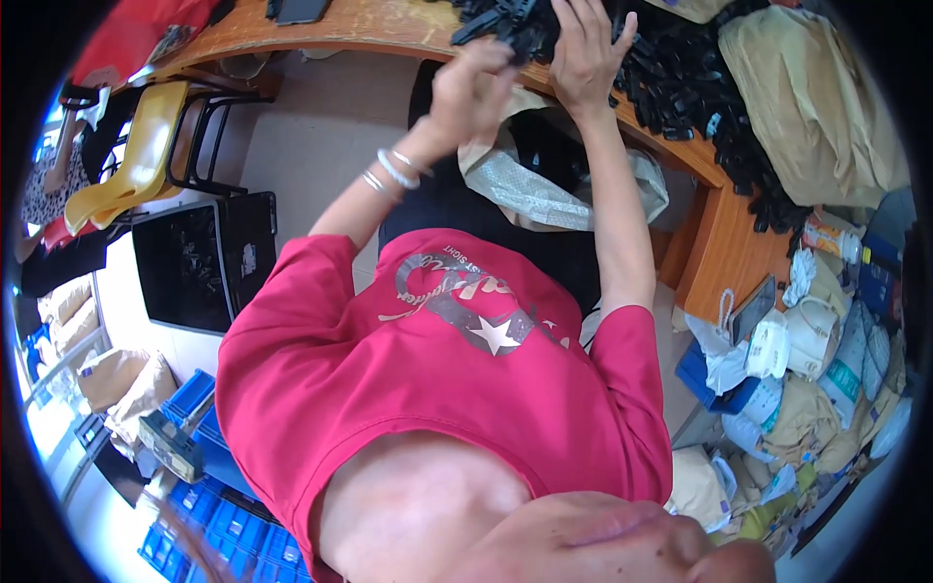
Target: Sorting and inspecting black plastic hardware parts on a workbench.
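Observation:
My left hand, with a white bracelet and a thin bangle at its wrist, is over the table's front edge beside small black plastic parts. Its fingers look bent but are smeared by motion, so whether they hold anything does not show. To its right, my right hand is open, fingers stretched out and apart, against the heap of black parts. Below both hands, a white woven sack lies open between my lap and the table, dark inside.
The wooden table curves across the top. A large tan bag stands on it at right. A yellow chair and a black bin are at left, blue crates lower left. Bags and packages crowd the right.

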`<state>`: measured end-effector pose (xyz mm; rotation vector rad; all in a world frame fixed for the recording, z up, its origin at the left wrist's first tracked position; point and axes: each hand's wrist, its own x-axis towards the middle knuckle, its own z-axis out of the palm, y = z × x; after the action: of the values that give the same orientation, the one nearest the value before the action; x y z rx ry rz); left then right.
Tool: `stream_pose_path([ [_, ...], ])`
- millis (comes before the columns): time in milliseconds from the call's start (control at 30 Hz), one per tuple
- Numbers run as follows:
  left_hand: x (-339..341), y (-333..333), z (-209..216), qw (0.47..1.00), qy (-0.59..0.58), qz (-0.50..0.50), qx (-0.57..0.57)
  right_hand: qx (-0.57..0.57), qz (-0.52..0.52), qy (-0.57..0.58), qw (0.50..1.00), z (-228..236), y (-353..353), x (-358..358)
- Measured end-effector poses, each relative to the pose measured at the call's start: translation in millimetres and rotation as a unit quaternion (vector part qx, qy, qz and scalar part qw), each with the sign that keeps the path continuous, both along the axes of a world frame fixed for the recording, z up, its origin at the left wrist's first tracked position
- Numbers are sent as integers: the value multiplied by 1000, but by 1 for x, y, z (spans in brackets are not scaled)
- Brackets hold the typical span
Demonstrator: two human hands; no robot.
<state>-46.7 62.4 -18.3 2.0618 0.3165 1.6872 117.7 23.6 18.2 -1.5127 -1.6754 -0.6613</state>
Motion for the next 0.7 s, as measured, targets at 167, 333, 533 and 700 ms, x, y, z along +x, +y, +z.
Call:
stream_pose_path([
  [167, 9, -36, -9, 983, 107, -95, -114, 92, -133, 127, 979, 1, -40, 46],
  [333, 20, -47, -3, 921, 194, -206, -268, -130, -140, 190, 963, 6, -111, 57],
  [533, 27, -53, -3, 863, 147, -267, -403, -178, -130, 48, 974, -4, -118, 65],
  [700, 35, -57, -2, 834, 176, -283, -440, -118, -50, 124, 984, -16, -111, 66],
])
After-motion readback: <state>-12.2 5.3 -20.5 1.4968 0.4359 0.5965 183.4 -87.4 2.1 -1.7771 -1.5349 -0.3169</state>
